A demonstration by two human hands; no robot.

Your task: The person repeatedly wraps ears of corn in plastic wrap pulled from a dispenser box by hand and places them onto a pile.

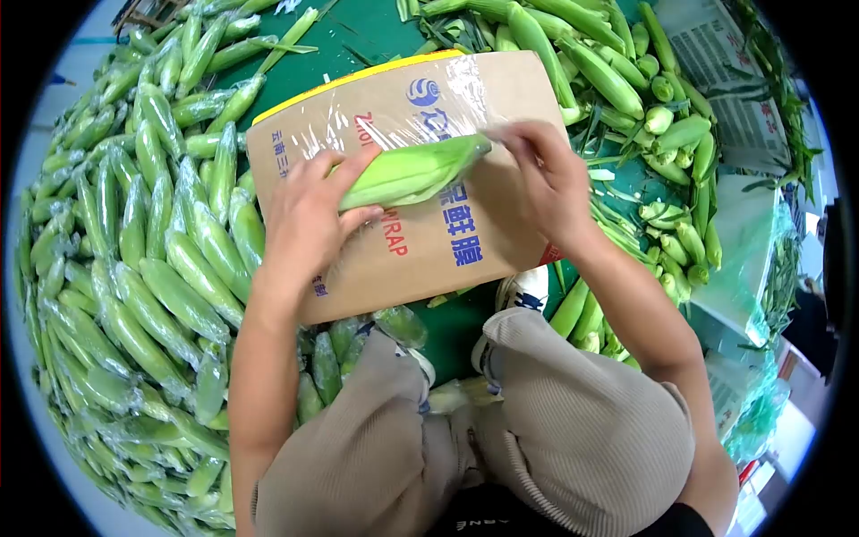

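Note:
An ear of corn in its green husk lies slantwise above a cardboard box printed with blue and red characters. My left hand is closed round the thicker left end of this ear. At its right tip is my right hand, fingers bent and partly blurred; whether they pinch the tip or some film is unclear. Shiny clear film covers the upper part of the box, with a yellow strip along the far edge.
Film-wrapped ears of corn form a large pile on the left. Unwrapped green ears are heaped at the upper right, with more at the right of the box. Printed white containers stand at the far right. My knees are below the box.

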